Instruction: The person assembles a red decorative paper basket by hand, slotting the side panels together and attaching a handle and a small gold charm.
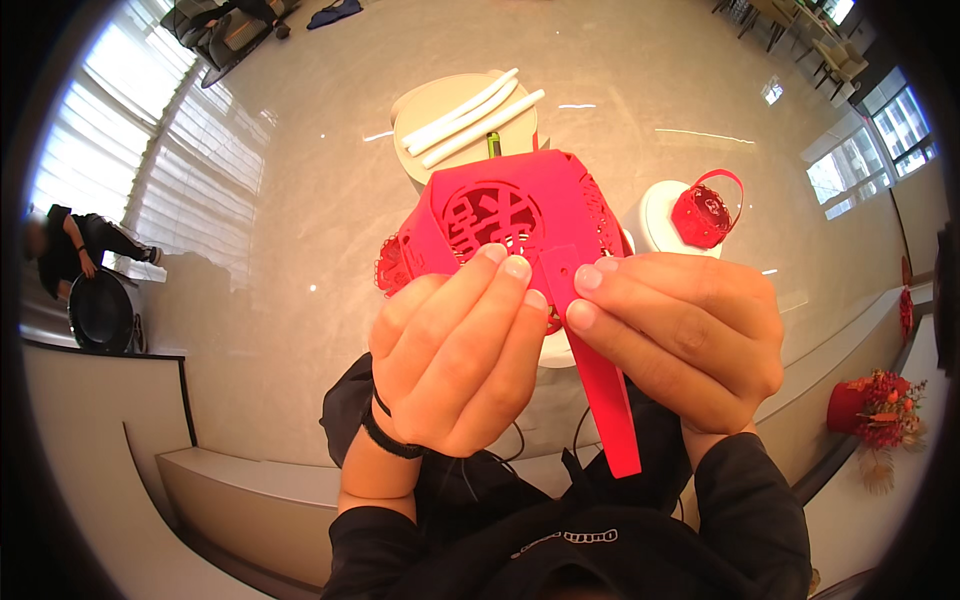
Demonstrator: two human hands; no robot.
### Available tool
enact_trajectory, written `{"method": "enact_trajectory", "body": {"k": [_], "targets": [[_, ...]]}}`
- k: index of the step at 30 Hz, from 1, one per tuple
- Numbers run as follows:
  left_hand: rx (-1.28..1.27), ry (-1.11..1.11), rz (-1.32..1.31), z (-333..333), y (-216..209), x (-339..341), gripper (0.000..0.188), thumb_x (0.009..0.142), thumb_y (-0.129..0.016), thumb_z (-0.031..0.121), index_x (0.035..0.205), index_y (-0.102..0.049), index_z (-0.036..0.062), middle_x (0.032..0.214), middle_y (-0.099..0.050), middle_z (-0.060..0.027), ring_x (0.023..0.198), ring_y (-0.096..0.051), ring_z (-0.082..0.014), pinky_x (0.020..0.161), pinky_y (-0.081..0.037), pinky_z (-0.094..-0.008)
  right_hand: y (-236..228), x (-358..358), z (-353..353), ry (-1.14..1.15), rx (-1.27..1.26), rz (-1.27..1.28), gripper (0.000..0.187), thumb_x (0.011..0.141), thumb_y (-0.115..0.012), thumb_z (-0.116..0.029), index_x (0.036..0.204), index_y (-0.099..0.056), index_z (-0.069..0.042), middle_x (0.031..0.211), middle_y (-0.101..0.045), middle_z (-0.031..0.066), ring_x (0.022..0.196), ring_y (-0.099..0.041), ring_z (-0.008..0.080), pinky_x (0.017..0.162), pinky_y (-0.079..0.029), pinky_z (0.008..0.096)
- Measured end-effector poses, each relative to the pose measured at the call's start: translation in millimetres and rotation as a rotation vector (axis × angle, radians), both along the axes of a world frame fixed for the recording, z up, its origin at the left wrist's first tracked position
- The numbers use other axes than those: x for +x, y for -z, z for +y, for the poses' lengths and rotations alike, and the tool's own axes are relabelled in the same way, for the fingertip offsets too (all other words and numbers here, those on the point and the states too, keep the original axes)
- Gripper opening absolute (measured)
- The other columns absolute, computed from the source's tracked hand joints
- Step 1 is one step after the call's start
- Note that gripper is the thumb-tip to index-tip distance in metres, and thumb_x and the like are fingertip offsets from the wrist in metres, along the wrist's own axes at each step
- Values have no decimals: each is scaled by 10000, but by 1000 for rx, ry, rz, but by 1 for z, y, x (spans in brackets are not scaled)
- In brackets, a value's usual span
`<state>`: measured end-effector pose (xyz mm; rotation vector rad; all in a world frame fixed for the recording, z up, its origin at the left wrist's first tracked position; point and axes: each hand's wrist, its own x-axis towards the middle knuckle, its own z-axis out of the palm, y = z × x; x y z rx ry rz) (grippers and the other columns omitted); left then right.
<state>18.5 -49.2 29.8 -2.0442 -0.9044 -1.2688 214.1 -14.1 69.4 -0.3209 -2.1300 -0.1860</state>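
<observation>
A red cut-paper lantern [505, 210], partly folded with an openwork round pattern on its face, is held up close in front of me. My left hand [450, 350] grips its lower left edge, fingertips pressed on the panel. My right hand [680, 335] pinches the lower right edge beside a long red paper strip [610, 400] that hangs down between my hands. A black band circles my left wrist.
A round beige stool [425, 105] below carries three white rolled tubes [470, 115]. A white stool [655, 215] holds a finished small red lantern [705, 212]. A red flower pot [870, 410] stands at the right. Another person [75, 250] crouches far left.
</observation>
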Motion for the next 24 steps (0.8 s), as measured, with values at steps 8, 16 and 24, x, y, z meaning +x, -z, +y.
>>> {"method": "enact_trajectory", "body": {"k": [8, 16, 24], "targets": [[27, -14, 2, -1, 1, 1, 112, 847, -682, 40, 954, -663, 10, 1004, -712, -118, 914, -711, -248, 680, -461, -289, 2, 0, 0, -5, 12, 6, 270, 625, -732, -41, 886, -742, 25, 895, -715, 111, 769, -704, 229, 651, -587, 293], [29, -7, -13, -2, 2, 0, 133, 835, -680, 35, 966, -683, 15, 1013, -705, -112, 911, -705, -237, 674, -462, -280, 0, 0, -2, -14, 12, -30, 278, 617, -736, -28, 890, -748, 24, 896, -717, 109, 778, -700, 227, 662, -592, 291], [49, -32, 5, 0, 2, -2, 175, 805, -698, 48, 978, -723, 34, 1023, -678, -95, 903, -680, -219, 680, -478, -286, 4, -4, 3, -81, -10, 40, 89, 678, -738, -17, 745, -683, -34, 932, -732, 121, 779, -704, 246, 644, -579, 297]]}}
